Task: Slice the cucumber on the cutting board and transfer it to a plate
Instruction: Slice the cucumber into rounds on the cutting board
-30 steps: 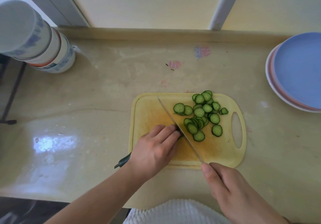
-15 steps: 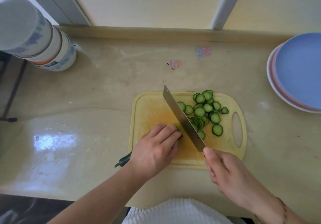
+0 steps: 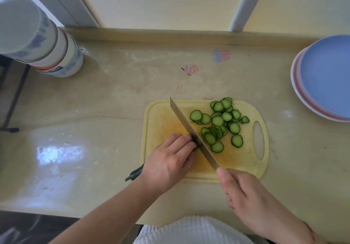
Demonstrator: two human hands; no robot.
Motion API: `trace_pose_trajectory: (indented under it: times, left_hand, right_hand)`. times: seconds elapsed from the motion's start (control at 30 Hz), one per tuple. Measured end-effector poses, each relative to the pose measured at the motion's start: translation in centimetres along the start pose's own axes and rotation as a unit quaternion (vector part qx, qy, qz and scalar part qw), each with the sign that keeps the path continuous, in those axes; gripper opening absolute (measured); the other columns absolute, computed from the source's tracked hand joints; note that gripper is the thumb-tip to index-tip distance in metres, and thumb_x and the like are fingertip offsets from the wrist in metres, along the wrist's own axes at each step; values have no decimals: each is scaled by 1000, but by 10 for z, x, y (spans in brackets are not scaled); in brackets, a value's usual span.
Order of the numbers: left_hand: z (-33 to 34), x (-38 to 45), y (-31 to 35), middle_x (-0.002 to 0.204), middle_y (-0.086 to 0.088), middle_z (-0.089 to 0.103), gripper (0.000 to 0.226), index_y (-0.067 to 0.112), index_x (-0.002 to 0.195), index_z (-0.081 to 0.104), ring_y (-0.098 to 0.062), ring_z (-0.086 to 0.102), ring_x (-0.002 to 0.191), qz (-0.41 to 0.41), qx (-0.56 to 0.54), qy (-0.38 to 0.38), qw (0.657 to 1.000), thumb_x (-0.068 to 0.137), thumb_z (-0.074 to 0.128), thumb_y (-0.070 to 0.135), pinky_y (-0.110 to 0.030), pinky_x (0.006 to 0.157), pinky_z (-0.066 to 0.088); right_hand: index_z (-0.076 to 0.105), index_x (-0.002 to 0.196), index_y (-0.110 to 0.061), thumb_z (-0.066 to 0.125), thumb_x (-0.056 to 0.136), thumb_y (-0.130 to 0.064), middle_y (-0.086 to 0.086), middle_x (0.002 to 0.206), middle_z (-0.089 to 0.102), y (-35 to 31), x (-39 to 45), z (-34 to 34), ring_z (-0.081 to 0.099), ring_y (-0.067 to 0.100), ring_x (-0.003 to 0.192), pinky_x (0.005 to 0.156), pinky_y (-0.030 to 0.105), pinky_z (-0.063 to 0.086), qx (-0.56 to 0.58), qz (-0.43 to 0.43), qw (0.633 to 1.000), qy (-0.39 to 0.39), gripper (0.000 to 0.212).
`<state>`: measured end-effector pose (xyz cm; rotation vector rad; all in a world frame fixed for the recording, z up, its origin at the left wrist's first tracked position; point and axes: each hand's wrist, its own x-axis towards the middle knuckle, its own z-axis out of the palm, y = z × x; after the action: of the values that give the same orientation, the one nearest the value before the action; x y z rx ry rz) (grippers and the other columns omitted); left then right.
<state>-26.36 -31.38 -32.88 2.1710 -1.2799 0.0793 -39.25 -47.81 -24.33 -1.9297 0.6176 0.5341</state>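
A yellow cutting board (image 3: 162, 115) lies on the counter with several green cucumber slices (image 3: 219, 122) piled on its right half. My left hand (image 3: 170, 160) presses down on the uncut cucumber, which it mostly hides; only the dark stem end (image 3: 135, 173) sticks out past the board's left edge. My right hand (image 3: 244, 190) grips a knife whose handle is hidden. The blade (image 3: 191, 132) runs diagonally across the board, right against my left fingertips. A blue plate (image 3: 329, 77) sits at the far right, on top of a pink one.
A stack of white and blue bowls (image 3: 43, 41) stands at the back left of the beige counter (image 3: 94, 111). A wall and a white post (image 3: 246, 3) border the counter's far edge. My white garment (image 3: 191, 230) shows at the bottom.
The blade went from lying edge-on near the slices to tilted with its flat side showing, and now sits closer to my left fingertips. My left hand has hardly moved.
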Motion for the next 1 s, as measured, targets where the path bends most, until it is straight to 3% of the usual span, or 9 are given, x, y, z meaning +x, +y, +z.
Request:
trace_pose_trajectory:
  times: [0.13, 0.27, 0.37, 0.53, 0.83, 1.0]
  left_hand:
    - [1, -1, -1, 110, -7, 69, 14, 4, 105, 74, -27, 65, 96, -10, 0, -7, 1000, 92, 70, 8, -34, 83, 57]
    - [0, -1, 0, 109, -7, 69, 15, 5, 104, 75, -26, 65, 94, -23, -12, -6, 1000, 94, 67, 13, -34, 78, 57]
    - [-1, -1, 0, 107, -6, 69, 13, 6, 103, 75, -24, 65, 94, -25, -13, -7, 1000, 94, 68, 11, -33, 79, 57]
    - [-2, 0, 0, 105, -4, 69, 10, 7, 100, 74, -23, 65, 93, -33, -20, -3, 999, 92, 68, 9, -30, 80, 56]
    - [-1, 0, 1, 105, -3, 70, 12, 6, 100, 75, -23, 66, 96, -26, -21, 7, 999, 95, 63, 9, -29, 83, 56]
    - [0, 0, 1, 104, -4, 70, 11, 5, 99, 75, -24, 66, 94, -26, -17, 7, 999, 91, 68, 6, -31, 83, 56]
  right_hand:
    - [39, 63, -17, 22, 87, -68, -6, 49, 35, 0, 18, 8, 32, 7, 48, 55, 41, 38, -7, 1, 1000, -1, 59]
    - [39, 64, -15, 24, 86, -68, -7, 45, 32, 6, 22, 2, 29, 6, 42, 49, 25, 29, 18, 12, 1000, 0, 59]
    - [38, 64, -15, 26, 86, -68, -7, 44, 32, 7, 21, -3, 29, 6, 40, 48, 22, 28, 20, 16, 1000, 8, 59]
    - [37, 64, -16, 29, 85, -69, -7, 48, 31, 0, 10, -3, 27, 6, 44, 47, 24, 27, 40, 6, 999, -9, 57]
    - [42, 69, -6, 27, 86, -71, -4, 53, 36, -7, -4, -3, 33, 8, 50, 55, 43, 38, -4, -11, 1000, -4, 69]
    - [39, 64, -15, 25, 86, -68, -6, 50, 35, -5, 7, 2, 32, 7, 49, 54, 36, 36, 1, -4, 1000, -8, 59]
